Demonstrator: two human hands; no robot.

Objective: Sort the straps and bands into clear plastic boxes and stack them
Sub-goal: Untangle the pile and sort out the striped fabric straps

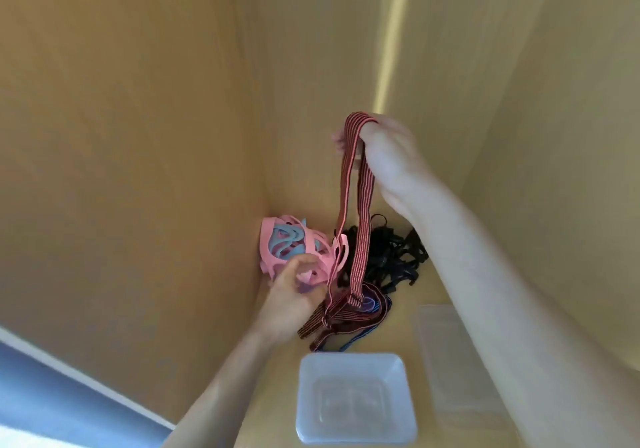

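The right hand [384, 156] is raised high, well above the left, with its back turned toward the camera and its fingers curled closed in a grip; the thumb side faces left. Its bare forearm [485, 291] runs down and to the right, out of the lower right corner, with the wrist bent slightly. The left hand [294, 295] sits low, palm turned to the right, with the fingers [304, 264] loosely curled and the thumb forward in a pinch. Its bare forearm [221, 385] comes up from the bottom edge, angled up and to the right. The two hands are well apart, the right one almost straight above the left.
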